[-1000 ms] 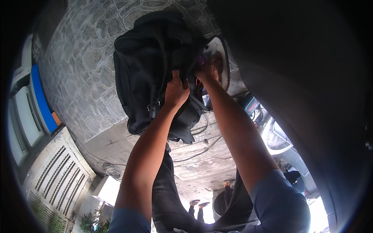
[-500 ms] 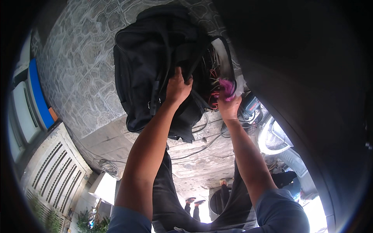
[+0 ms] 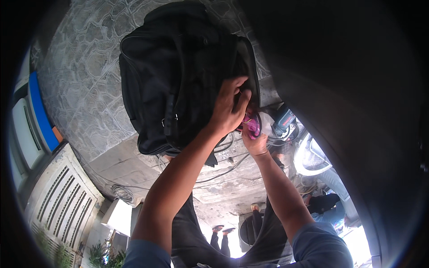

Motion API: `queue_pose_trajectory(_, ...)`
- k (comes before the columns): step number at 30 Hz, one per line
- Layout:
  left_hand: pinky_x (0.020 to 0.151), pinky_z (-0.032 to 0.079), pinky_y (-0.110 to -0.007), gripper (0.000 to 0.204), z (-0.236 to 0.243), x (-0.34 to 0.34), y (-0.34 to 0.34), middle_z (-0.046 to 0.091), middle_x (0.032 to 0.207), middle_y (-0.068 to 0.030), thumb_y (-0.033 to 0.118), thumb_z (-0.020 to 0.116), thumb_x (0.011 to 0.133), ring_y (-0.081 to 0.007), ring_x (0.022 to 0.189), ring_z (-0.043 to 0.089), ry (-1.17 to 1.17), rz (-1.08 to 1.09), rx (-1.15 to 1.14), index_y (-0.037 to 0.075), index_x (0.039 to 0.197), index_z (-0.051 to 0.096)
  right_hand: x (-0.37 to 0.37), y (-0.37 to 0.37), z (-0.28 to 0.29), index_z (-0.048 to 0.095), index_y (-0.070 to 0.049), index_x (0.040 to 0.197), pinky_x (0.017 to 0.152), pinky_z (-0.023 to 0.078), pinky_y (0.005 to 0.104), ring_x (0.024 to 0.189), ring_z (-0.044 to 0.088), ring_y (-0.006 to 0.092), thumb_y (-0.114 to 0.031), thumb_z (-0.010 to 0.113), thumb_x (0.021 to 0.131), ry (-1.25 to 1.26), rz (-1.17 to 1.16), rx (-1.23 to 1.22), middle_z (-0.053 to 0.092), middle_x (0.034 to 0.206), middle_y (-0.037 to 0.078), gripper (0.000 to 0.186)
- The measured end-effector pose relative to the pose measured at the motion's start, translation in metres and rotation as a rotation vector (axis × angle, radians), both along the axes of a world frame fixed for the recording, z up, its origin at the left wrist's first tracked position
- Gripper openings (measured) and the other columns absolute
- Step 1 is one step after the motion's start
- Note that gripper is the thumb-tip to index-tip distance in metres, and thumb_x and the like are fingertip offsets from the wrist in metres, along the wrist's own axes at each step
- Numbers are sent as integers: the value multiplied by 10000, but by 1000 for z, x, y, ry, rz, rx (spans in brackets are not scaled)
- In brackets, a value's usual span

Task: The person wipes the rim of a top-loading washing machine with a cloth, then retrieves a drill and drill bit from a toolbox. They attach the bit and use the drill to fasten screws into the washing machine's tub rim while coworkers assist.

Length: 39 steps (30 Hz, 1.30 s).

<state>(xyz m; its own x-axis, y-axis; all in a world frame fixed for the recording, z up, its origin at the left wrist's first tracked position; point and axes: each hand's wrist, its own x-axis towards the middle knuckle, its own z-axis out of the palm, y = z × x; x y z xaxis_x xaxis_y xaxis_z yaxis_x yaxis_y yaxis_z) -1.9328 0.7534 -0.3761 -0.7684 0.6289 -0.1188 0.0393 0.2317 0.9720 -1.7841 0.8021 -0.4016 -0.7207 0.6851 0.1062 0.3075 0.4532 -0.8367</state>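
Observation:
A big black bag (image 3: pixel 152 85) with straps and a metal buckle lies on the stone-patterned floor. Over its right-hand opening is my left hand (image 3: pixel 229 107), thumb and forefinger apart; its other fingers are partly hidden. My right hand (image 3: pixel 255 142) is closed at the lower right corner of that opening. A bright pink, plastic-looking bundle (image 3: pixel 251 125) is in its grip, with the dark rim of the opening curving across it. Beside it shows a whitish piece of material (image 3: pixel 267 124). The inside of the opening is mostly in shadow.
A teal power tool (image 3: pixel 284 120) with a dark cord lies right of my right hand. Cable runs over the floor, with a coil (image 3: pixel 122 193) at left. A white slatted panel (image 3: pixel 67 192) stands left, a grey-white chair (image 3: pixel 313 156) right. Another person's feet (image 3: pixel 223 230) show beyond my legs.
My left hand has moved right, from the bag's middle to its side opening. My right hand has shifted down and slightly left with the pink bundle. Loose wires seen in the opening are now covered.

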Motion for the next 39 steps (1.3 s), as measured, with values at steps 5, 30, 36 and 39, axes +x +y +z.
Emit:
queue_pose_trajectory(5, 1095, 360, -348, 725, -36, -5, 13, 544, 1368, -181, 616, 301, 1035, -219, 1235, 519, -842, -161, 44, 25, 1382, 538, -18, 12, -3, 615, -27, 1115, 739, 520, 430, 845, 658, 340, 124, 610, 756, 67, -79, -43, 652, 984, 153, 390)
queue_pose_trajectory(30, 875, 532, -333, 727, 80, -113, -90, 652, 1137, -146, 243, 840, 790, -192, 1020, 653, -378, 82, -338, -5, 1326, 417, -266, -3, 63, 567, 20, 1124, 779, 560, 432, 903, 686, 371, -185, 717, 815, 79, 237, -930, 677, 966, 237, 400)
queue_pose_trajectory(36, 887, 530, -387, 923, -31, -139, -159, 639, 1203, -221, 369, 839, 760, -292, 1080, 655, -82, 36, -640, -48, 1409, 332, -242, -91, 6, 272, 16, 1410, 1035, 430, 492, 1227, 495, 506, -259, 721, 855, 5, 105, -584, 460, 1318, 363, 765)
queue_pose_trajectory(39, 935, 512, -403, 945, -30, -149, -161, 630, 1231, -253, 371, 844, 749, -352, 1136, 648, -392, 121, -535, -56, 1419, 332, -205, -83, 39, 329, 22, 1469, 1052, 411, 494, 1237, 474, 501, -225, 690, 894, 15, 129, -249, 471, 1311, 336, 722)
